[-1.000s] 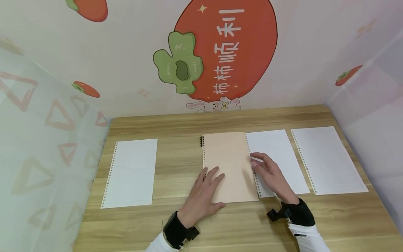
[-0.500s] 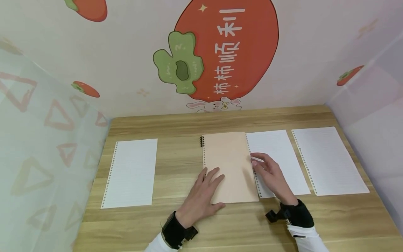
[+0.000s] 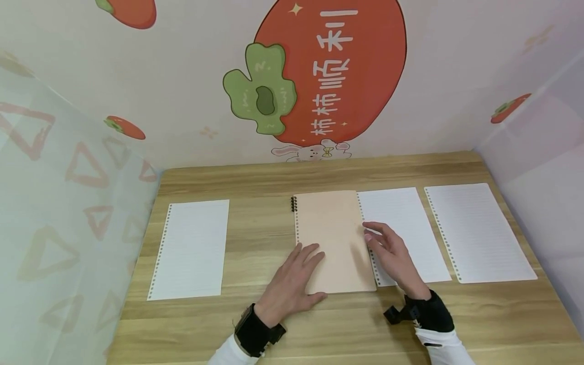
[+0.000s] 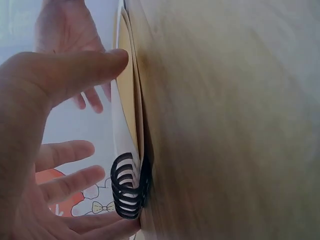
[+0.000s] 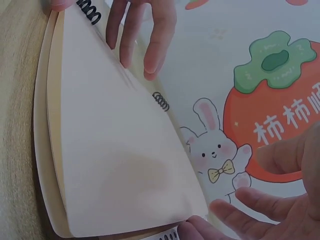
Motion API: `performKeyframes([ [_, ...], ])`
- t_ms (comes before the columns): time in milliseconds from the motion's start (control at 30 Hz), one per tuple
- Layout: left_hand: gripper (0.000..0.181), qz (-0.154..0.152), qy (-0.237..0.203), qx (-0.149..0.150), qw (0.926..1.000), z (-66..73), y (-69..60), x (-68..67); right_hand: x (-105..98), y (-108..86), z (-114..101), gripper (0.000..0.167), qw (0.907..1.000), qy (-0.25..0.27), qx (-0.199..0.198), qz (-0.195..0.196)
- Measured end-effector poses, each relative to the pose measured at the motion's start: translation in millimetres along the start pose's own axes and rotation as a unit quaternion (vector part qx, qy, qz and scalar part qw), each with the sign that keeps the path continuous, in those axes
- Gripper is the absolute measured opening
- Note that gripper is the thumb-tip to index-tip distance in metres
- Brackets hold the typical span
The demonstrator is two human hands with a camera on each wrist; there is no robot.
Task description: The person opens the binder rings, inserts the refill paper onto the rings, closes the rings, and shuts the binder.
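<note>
Head view: The pale peach, rectangular, card-covered notebook (image 3: 335, 218) lies flat mid-desk on your brown wood-grain desk (image 3: 257, 228), black looped binding rings (image 3: 294, 204) on its left edge. Your bare left hand (image 3: 287, 289) rests over its lower left part, fingers spread apart. Your bare right hand (image 3: 394, 253) is at its right edge, fingers bent and apart, nothing seen between them. White, lined, hole-punched paper sheets: left sheet (image 3: 189, 248), well apart; middle sheet (image 3: 406, 223), just beside the notebook and partly under your right hand; far-right sheet (image 3: 479, 233).

Left wrist view: Notebook seen edge-on, layers slightly parted. Your thumb is at the lower edge; pressure cannot be told.

Right wrist view: Your right fingers stand apart by the notebook's free edge; firm contact unclear. Two ring clusters visible.

Handling, judged: light, thin, bendable, probably smooth enough to slide; page holes likely tear easily. Lift the cover at your free right edge; steady it near the rings.
</note>
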State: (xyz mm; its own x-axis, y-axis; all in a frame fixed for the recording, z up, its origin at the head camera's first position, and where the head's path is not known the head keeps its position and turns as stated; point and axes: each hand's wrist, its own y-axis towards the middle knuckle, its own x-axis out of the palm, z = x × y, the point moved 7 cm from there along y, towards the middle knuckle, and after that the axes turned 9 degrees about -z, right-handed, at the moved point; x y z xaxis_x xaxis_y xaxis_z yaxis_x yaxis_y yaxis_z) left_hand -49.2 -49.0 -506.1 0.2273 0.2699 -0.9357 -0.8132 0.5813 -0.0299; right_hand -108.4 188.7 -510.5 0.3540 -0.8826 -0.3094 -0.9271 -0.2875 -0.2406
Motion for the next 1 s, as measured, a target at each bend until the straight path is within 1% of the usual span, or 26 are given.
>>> performKeyframes([
  [233, 0.081, 0.009, 0.004, 0.027, 0.9996, 0.1, 1.2, -3.3, 1.1, 0.9, 3.3, 0.049, 0.9998, -0.001, 0.019, 0.002],
  [400, 0.077, 0.021, -0.01, 0.04, 0.9989, -0.4, 0.7, -5.9, 2.5, -0.4, 3.7, 0.049, 0.9997, 0.003, 0.023, -0.001],
  [600, 0.073, 0.032, -0.033, 0.04, 0.9981, -2.3, -1.0, -8.0, 3.8, -0.7, 2.6, 0.047, 0.9998, 0.0, 0.018, 0.01],
  [733, 0.072, 0.035, -0.04, 0.045, 0.9976, -3.3, -1.6, -7.3, 3.6, -0.7, 3.8, 0.046, 0.9995, 0.004, 0.025, 0.016],
  [1000, 0.068, 0.051, -0.041, 0.051, 0.9966, -3.3, -2.2, -8.0, 2.9, -3.2, 10.3, 0.049, 0.998, 0.002, 0.059, 0.02],
])
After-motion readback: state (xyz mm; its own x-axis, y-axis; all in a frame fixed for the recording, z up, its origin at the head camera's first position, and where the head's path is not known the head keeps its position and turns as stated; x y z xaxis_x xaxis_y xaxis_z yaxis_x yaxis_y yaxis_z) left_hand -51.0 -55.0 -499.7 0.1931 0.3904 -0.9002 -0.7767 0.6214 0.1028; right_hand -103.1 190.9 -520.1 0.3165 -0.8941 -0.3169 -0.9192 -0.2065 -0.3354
